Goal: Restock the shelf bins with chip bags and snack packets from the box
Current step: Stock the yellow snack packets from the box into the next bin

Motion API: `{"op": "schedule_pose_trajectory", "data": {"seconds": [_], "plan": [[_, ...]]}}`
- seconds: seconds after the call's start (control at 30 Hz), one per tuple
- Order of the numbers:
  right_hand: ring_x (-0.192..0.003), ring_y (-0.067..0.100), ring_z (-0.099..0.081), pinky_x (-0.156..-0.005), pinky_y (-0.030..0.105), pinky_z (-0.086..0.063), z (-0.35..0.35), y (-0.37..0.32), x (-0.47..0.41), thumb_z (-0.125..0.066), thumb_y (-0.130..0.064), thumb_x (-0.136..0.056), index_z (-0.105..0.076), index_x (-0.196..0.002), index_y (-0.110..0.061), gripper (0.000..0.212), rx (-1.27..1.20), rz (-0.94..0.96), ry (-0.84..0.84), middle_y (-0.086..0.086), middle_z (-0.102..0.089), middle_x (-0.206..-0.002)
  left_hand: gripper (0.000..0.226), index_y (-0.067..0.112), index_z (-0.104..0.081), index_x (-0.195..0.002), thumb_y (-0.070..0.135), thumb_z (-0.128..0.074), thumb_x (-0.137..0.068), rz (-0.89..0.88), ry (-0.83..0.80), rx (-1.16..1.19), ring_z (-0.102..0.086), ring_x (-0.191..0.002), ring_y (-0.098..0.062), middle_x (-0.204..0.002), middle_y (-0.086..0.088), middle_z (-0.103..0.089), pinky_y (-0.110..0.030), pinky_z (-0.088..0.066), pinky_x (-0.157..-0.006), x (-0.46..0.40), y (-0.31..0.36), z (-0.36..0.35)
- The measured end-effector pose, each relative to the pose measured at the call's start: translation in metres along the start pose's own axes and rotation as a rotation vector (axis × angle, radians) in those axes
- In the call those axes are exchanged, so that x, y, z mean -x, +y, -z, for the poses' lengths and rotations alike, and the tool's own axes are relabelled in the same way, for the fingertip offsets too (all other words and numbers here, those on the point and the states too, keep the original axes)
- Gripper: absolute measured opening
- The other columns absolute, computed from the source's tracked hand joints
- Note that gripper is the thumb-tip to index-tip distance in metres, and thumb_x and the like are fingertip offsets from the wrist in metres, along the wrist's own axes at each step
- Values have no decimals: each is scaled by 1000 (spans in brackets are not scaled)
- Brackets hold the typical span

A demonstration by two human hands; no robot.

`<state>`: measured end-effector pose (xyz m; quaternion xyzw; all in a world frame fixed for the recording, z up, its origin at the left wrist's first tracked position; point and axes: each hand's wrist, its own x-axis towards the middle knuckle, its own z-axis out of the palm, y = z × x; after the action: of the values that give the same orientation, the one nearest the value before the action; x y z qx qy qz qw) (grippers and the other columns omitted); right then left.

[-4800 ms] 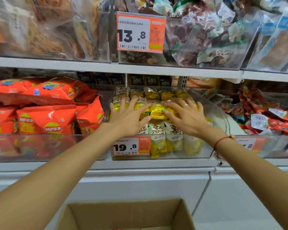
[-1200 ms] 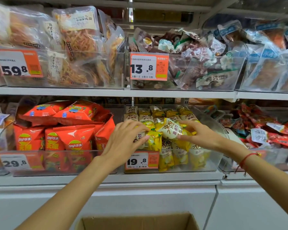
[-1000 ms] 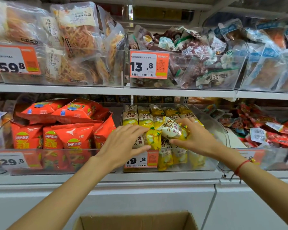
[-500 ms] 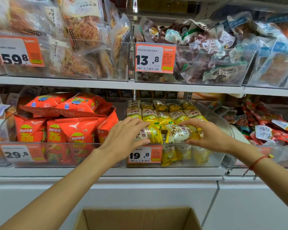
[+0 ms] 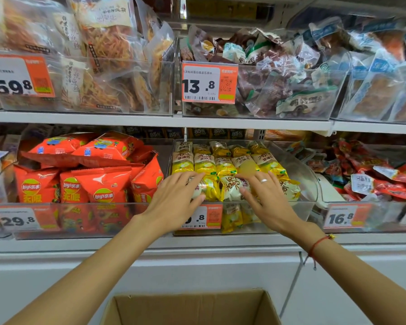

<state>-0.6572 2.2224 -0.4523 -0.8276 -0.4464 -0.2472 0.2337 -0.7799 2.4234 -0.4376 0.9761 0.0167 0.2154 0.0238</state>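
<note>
Both hands lay flat in the clear middle bin point(image 5: 312, 184), which I took as my landmark. My left hand point(image 5: 174, 202) pressed with relaxed, nearly straight fingers on the front row of yellow snack packets point(image 5: 211, 188), grasping nothing. My right hand point(image 5: 267, 200), a ring on one finger, rested the same way on the packet beside it, fingers spread, nothing gripped.

I judged the task well along. That bin looked nearly full, its packets lined in neat rows to the back, and the hands seemed only to be settling the front row. Left of the bin, the orange chip bags point(image 5: 99, 184) were piled high. Below the bin, the cardboard box point(image 5: 192, 308) stood open, but I could not see its bottom, so I could not tell what was left to shelve.

The bin's walls were rigid, transparent plastic, curved at the right front corner. The packets were small, glossy, pillow-shaped foil; the chip bags puffier, with crimped, serrated seams. The box was dull brown board.
</note>
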Motion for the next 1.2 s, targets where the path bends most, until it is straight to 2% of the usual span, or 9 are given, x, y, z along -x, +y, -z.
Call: {"op": "schedule_pose_trajectory", "data": {"seconds": [0.1,0.27,0.43,0.6,0.77,0.83,0.93,1.03,1.2], "plan": [[-106,10,-44,-106,45,-33,-8,2,4,-33,-39,-97,-55,-123,-21,39,1,27,36,-15,-47,-103,55,26,-16,-151,42,-31,-100,14,30,-49,-16,-141,-14,-153,5,-21,-30,-10,-115,3,2,-6],[-121,11,-43,-116,40,-21,-18,-1,7,-41,-28,-96,-55,-122,-23,30,-22,15,55,-7,-55,-122,51,26,-20,-150,39,-27,-101,37,32,8,-14,-141,-15,-152,4,-21,-32,-4,-116,3,4,-13],[-121,12,-43,-112,44,-29,-19,-2,7,-35,-35,-96,-54,-123,-23,36,-6,3,33,-7,-55,-124,72,21,-14,-151,47,5,-87,-5,27,-33,-10,-145,-19,-157,0,-17,-29,2,-115,10,4,-17],[-114,9,-44,-107,46,-34,-24,-6,7,-50,-23,-95,-58,-119,-19,26,-43,-47,125,-3,-58,-118,44,18,-31,-146,25,-31,-102,105,92,66,-20,-141,-21,-155,-2,-20,-31,-18,-115,5,14,-17],[-95,-4,-35,-104,51,-35,-28,-14,6,-57,-13,-92,-59,-107,-15,15,-199,-117,234,-7,-54,-102,42,17,-36,-142,21,-39,-100,157,103,167,-30,-132,-19,-143,-3,-29,-31,-32,-106,2,17,-18],[-99,-1,-38,-108,53,-30,-29,-14,6,-56,-13,-92,-57,-105,-15,13,-166,-95,219,-7,-54,-103,42,18,-37,-142,20,-40,-100,154,111,190,-30,-129,-17,-139,-2,-32,-29,-31,-105,3,17,-20],[-121,19,-46,-118,46,-15,-25,-15,9,-48,-21,-97,-55,-113,-17,18,19,-62,149,1,-55,-121,45,19,-34,-144,24,-39,-100,139,97,170,-29,-133,-17,-140,1,-33,-27,-25,-109,5,13,-18],[-142,26,-26,-117,49,-12,-20,-21,17,-40,-31,-97,-47,-131,-21,36,239,8,214,5,-37,-148,53,13,-30,-147,33,-32,-98,65,203,-90,-24,-143,-26,-150,-5,-34,-36,-11,-118,13,13,-15],[-146,30,-14,-114,51,-19,-35,-21,40,-27,-39,-100,-33,-146,-25,49,364,-19,83,7,-23,-156,59,19,-32,-148,40,-28,-93,29,169,-213,-26,-142,-30,-153,-11,-31,-39,-16,-113,31,12,-39]]}}
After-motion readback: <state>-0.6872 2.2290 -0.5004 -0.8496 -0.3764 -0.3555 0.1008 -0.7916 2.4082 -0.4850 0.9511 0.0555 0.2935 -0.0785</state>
